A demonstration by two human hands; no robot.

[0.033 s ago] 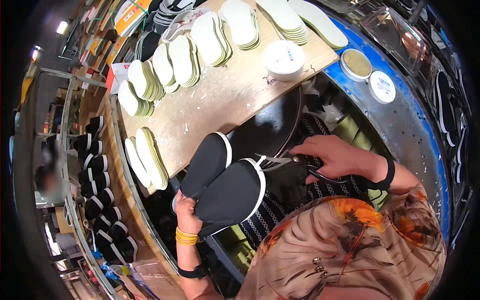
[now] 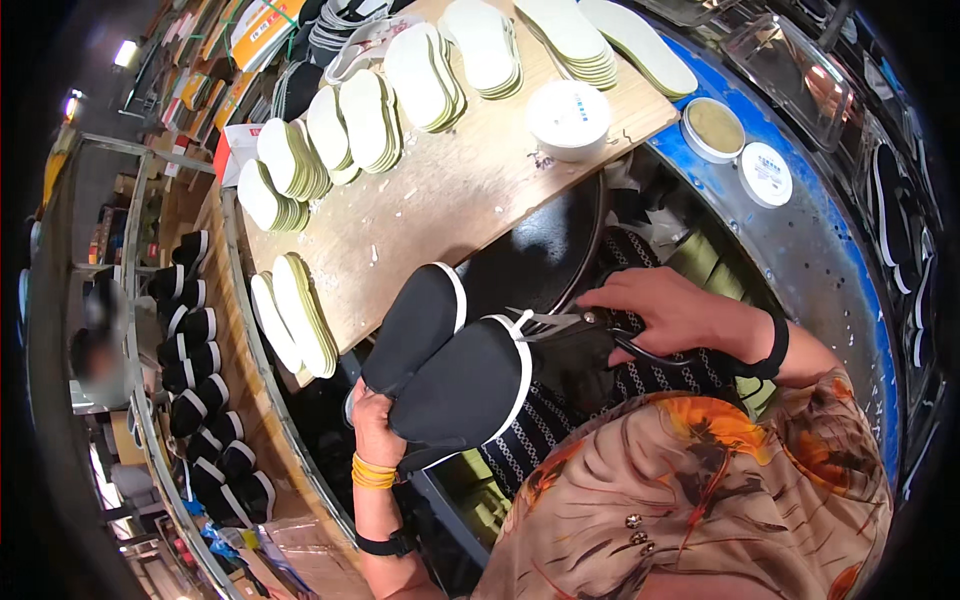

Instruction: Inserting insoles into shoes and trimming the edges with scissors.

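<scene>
My left hand [image 2: 376, 418] is closed round the heel ends of a pair of black cloth shoes with white edging. The nearer shoe [image 2: 462, 388] overlaps the farther shoe [image 2: 412, 325], both with toes pointing away from the hand. At the nearer shoe's toe a small white tail [image 2: 524, 320] sticks out from the edging. My right hand [image 2: 655, 310] grips a pair of scissors [image 2: 560, 324] by dark handles. The metal blades reach left to the toe, by the white tail; whether they touch it I cannot tell.
A wooden board [image 2: 480, 215] ahead bears several stacks of pale insoles [image 2: 415, 80] and a white round tub [image 2: 568, 118]. An open tub [image 2: 713, 130] and a white lid [image 2: 765, 174] lie on the blue-edged metal table [image 2: 830, 270]. Finished-looking black shoes [image 2: 190, 365] line a rack at left.
</scene>
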